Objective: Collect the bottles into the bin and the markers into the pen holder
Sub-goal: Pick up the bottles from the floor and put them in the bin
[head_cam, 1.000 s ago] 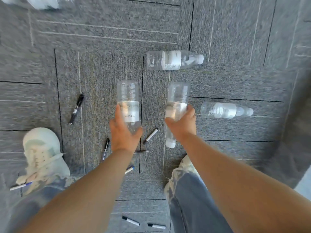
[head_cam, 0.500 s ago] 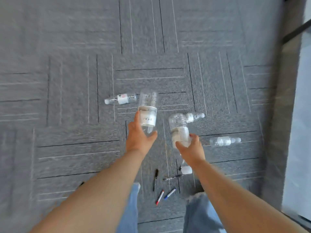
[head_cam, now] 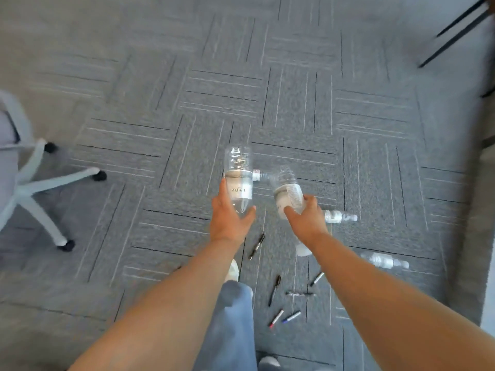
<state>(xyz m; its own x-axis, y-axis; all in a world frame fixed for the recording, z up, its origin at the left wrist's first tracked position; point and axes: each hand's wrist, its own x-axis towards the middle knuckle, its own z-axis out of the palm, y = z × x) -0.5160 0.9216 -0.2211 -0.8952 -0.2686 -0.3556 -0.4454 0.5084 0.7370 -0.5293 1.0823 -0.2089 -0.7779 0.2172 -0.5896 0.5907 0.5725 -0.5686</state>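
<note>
The left hand had its grip closed round the tapering shoulder of the left bottle, thumb on one side and fingers wrapped behind, base pointing up. The right hand held the right bottle the same way, curled round its labelled middle and tilted toward the upper left. Both bottles were clear of the carpet floor, at the middle of the frame.

Beyond the hands, two loose bottles lay at the right, and the cap of a third showed between the held pair. Several markers were scattered at the lower middle, just beside the person's feet. An office chair base stood at the left edge. Neither bin nor pen holder was in view.

The step looked like carrying this pair to the bin. Done well, it wanted the left grip shifted up onto the label, since a slick taper may slide out, and feet placed around the markers.
</note>
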